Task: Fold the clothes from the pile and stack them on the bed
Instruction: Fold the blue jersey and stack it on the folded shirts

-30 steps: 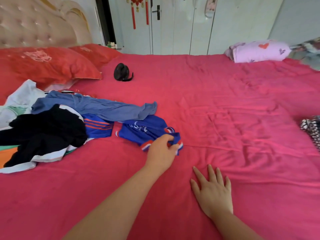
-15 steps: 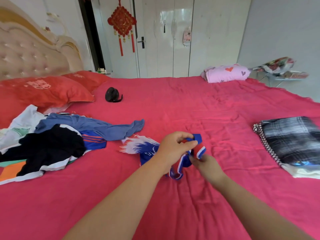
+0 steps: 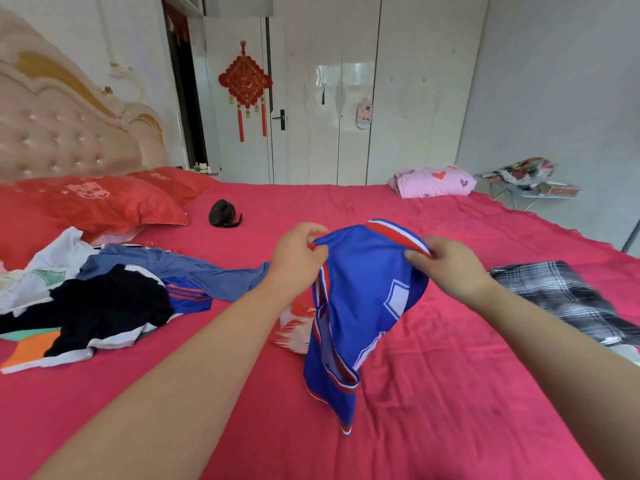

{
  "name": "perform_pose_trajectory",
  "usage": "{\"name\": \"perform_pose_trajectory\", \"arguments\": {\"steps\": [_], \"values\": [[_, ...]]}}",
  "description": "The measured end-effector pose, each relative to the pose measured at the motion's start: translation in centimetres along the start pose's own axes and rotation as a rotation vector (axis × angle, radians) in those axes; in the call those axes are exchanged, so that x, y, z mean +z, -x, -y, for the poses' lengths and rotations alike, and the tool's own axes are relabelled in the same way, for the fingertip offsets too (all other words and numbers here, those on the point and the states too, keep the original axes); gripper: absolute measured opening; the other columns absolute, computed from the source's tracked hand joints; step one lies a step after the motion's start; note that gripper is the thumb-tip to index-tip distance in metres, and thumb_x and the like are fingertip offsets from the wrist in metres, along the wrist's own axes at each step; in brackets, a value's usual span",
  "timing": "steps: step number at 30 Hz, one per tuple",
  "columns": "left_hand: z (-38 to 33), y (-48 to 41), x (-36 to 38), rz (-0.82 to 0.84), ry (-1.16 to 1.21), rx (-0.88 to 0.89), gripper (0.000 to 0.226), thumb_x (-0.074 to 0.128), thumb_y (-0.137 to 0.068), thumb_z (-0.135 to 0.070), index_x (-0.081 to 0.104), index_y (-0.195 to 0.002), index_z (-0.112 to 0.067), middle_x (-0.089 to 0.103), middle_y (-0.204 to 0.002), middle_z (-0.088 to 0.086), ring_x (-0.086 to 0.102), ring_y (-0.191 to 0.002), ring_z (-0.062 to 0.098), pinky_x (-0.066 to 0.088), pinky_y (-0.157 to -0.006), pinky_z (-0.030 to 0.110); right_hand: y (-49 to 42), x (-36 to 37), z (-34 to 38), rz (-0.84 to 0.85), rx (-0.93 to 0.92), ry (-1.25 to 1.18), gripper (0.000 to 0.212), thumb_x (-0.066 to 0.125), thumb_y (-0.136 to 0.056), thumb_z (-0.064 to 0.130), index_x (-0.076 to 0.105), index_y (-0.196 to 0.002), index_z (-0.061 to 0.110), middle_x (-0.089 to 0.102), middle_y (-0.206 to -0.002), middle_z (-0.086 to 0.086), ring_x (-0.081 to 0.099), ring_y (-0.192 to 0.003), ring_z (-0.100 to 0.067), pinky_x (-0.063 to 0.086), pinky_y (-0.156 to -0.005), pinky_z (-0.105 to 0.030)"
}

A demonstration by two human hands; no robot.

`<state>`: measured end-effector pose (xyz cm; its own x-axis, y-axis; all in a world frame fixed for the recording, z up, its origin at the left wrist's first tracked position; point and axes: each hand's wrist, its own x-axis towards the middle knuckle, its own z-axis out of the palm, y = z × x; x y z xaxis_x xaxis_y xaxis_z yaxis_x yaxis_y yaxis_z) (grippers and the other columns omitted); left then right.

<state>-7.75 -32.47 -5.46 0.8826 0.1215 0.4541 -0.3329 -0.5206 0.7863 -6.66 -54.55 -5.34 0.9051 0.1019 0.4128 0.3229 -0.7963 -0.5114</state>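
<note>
Both hands, left hand (image 3: 299,252) and right hand (image 3: 446,266), pinch the blue jersey (image 3: 360,306) by its striped trim. The fabric appears light, limp and probably slippery; hold it at the hem corners.

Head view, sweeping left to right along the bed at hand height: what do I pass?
First the pile of clothes → left hand → blue jersey → right hand → folded plaid cloth.

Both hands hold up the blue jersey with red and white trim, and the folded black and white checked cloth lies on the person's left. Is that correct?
No: the head view shows the folded black and white checked cloth on the person's right. The left hand and right hand do hold the blue red-trimmed jersey up.
</note>
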Motion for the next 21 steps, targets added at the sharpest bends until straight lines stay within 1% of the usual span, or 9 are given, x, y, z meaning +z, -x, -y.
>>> {"name": "perform_pose_trajectory", "arguments": {"steps": [3, 5, 7, 9, 11, 14, 16, 18, 21], "values": [[0.5, 1.5, 0.4, 0.063, 0.025, -0.115, 0.029, 0.053, -0.086, 0.003, 0.061, -0.114, -0.005, 0.060, -0.105, 0.009, 0.051, -0.087, 0.012, 0.042, -0.070, 0.020, 1.6, 1.6, -0.8, 0.228, 0.079, 0.202, 0.016, 0.066, -0.082, 0.023, 0.061, -0.090, 0.010, 0.065, -0.087, -0.012, 0.060, -0.088, -0.029, 0.035, -0.066, -0.030], [0.7, 2.7, 0.6, 0.129, -0.009, -0.142, 0.032, 0.055, -0.086, 0.000, 0.059, -0.117, -0.009, 0.056, -0.101, 0.006, 0.050, -0.076, 0.011, 0.039, -0.059, 0.014, 2.7, 2.5, -0.3, 0.314, 0.095, -0.009, 0.031, 0.074, -0.075, 0.019, 0.058, -0.102, 0.018, 0.067, -0.094, -0.008, 0.062, -0.093, -0.027, 0.047, -0.080, -0.032], [0.5, 3.7, 0.7, 0.221, 0.041, -0.151, 0.034, 0.059, -0.086, -0.003, 0.057, -0.119, -0.011, 0.054, -0.095, 0.003, 0.050, -0.075, 0.012, 0.036, -0.052, 0.007, 3.3, 3.1, 1.1, 0.329, 0.054, -0.226, 0.056, 0.075, -0.075, 0.015, 0.050, -0.124, 0.022, 0.064, -0.104, -0.005, 0.060, -0.101, -0.021, 0.045, -0.095, -0.034], [0.0, 4.3, 1.0, 0.300, 0.113, -0.144, 0.035, 0.063, -0.084, -0.004, 0.057, -0.118, -0.012, 0.055, -0.084, 0.000, 0.052, -0.071, 0.009, 0.036, -0.051, 0.006, 3.4, 3.1, 2.4, 0.345, 0.003, -0.343, 0.061, 0.071, -0.079, 0.010, 0.045, -0.132, 0.024, 0.058, -0.106, 0.000, 0.054, -0.105, -0.012, 0.041, -0.097, -0.027], [-0.4, 4.5, 1.1, 0.326, 0.139, -0.110, 0.033, 0.065, -0.082, -0.001, 0.059, -0.114, -0.008, 0.055, -0.072, -0.003, 0.049, -0.060, 0.000, 0.036, -0.051, 0.007, 2.9, 3.0, 3.6, 0.350, -0.065, -0.349, 0.043, 0.069, -0.081, 0.009, 0.054, -0.118, 0.023, 0.056, -0.091, 0.003, 0.053, -0.089, -0.009, 0.041, -0.083, -0.022], [-0.3, 4.4, 0.9, 0.252, 0.207, -0.108, 0.029, 0.066, -0.081, 0.002, 0.061, -0.107, -0.010, 0.060, -0.079, 0.002, 0.052, -0.067, 0.002, 0.041, -0.059, 0.007, 2.0, 2.2, 4.3, 0.319, -0.093, -0.148, 0.012, 0.066, -0.084, 0.016, 0.062, -0.094, 0.020, 0.050, -0.068, 0.005, 0.045, -0.063, -0.008, 0.034, -0.059, -0.017], [0.3, 4.4, 0.6, 0.173, 0.255, -0.124, 0.026, 0.064, -0.080, 0.004, 0.061, -0.096, -0.016, 0.060, -0.082, 0.000, 0.054, -0.069, -0.001, 0.044, -0.068, 0.013, 1.6, 1.9, 4.3, 0.360, -0.088, -0.044, 0.002, 0.063, -0.086, 0.018, 0.064, -0.088, 0.018, 0.054, -0.071, 0.007, 0.049, -0.068, -0.008, 0.035, -0.058, -0.010], [0.7, 4.4, 0.6, 0.141, 0.256, -0.114, 0.026, 0.063, -0.080, 0.005, 0.060, -0.089, -0.019, 0.061, -0.079, -0.007, 0.055, -0.067, -0.006, 0.045, -0.071, 0.014, 1.5, 2.0, 4.3, 0.424, -0.104, -0.044, 0.005, 0.063, -0.087, 0.017, 0.060, -0.083, 0.021, 0.058, -0.080, 0.007, 0.053, -0.079, -0.010, 0.037, -0.065, -0.008], [0.3, 4.6, 0.8, 0.184, 0.255, -0.064, 0.026, 0.063, -0.081, 0.004, 0.059, -0.093, -0.019, 0.059, -0.080, -0.013, 0.055, -0.068, -0.009, 0.042, -0.068, 0.004, 1.6, 3.1, 4.3, 0.498, -0.112, -0.140, 0.014, 0.065, -0.084, 0.014, 0.055, -0.090, 0.022, 0.062, -0.093, 0.001, 0.056, -0.089, -0.016, 0.042, -0.076, -0.020]]}}
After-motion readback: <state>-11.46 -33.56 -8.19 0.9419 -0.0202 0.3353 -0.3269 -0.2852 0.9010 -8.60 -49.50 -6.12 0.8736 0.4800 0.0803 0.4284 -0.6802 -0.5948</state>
